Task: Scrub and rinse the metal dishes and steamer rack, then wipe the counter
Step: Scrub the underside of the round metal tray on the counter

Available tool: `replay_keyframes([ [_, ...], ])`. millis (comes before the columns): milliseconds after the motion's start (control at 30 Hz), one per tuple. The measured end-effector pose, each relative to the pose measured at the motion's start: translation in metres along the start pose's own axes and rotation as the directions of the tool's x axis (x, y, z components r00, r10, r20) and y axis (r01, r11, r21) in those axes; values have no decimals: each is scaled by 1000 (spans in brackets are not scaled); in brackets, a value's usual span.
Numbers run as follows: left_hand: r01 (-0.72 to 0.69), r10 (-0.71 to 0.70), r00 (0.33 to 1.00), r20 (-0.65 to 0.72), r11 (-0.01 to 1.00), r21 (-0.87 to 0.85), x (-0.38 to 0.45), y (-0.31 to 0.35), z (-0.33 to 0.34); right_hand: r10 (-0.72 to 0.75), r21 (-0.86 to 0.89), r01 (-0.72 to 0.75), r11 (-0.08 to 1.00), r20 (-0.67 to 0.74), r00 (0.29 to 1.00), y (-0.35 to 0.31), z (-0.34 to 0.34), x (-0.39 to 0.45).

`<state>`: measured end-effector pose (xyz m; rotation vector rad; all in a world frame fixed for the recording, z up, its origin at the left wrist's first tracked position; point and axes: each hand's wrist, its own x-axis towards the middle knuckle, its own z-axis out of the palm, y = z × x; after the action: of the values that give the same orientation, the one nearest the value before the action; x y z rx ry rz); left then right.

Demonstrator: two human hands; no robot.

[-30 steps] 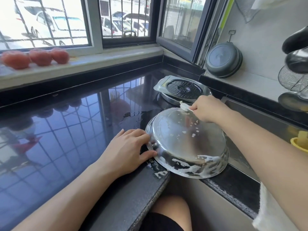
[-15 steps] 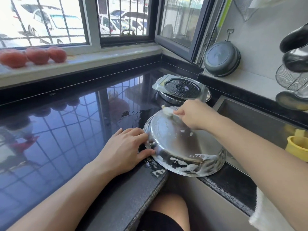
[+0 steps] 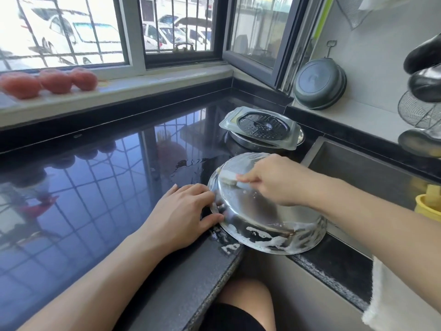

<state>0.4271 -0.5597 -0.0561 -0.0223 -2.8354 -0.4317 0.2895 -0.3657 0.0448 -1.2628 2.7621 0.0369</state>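
Scrubbing upturned metal dish [image 3: 250,211] at desk [image 3: 95,199] edge beside sink [image 3: 358,168]: right hand [image 3: 272,179] pinches sponge [image 3: 228,179] on its base, left hand [image 3: 183,211] spread, steadying rim. Suds unrinsed; steamer rack [image 3: 261,126] behind dish, desk wipe pending.

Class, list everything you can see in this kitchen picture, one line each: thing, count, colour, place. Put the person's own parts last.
metal bowl: one, silver, soapy, upside down at counter edge
sponge: one, pale, on the bowl
steamer rack: one, silver and black, atop a metal dish behind the bowl
counter: one, glossy black
sink: one, grey, right
pan: one, dark grey, leaning on wall
tomatoes: three, red, windowsill
left hand: steadies bowl rim
right hand: holds sponge
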Motion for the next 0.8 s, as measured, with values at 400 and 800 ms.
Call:
replay_keyframes([
  [400, -8, 8, 1000, -2, 1000, 15, -2, 3, -3, 118, -35, -120, 992, -57, 991, 12, -8, -6],
  [800, -14, 14, 1000, -23, 1000, 0, -1, 2, -2, -20, 45, 21, 999, -22, 1000, -17, 9, -37],
])
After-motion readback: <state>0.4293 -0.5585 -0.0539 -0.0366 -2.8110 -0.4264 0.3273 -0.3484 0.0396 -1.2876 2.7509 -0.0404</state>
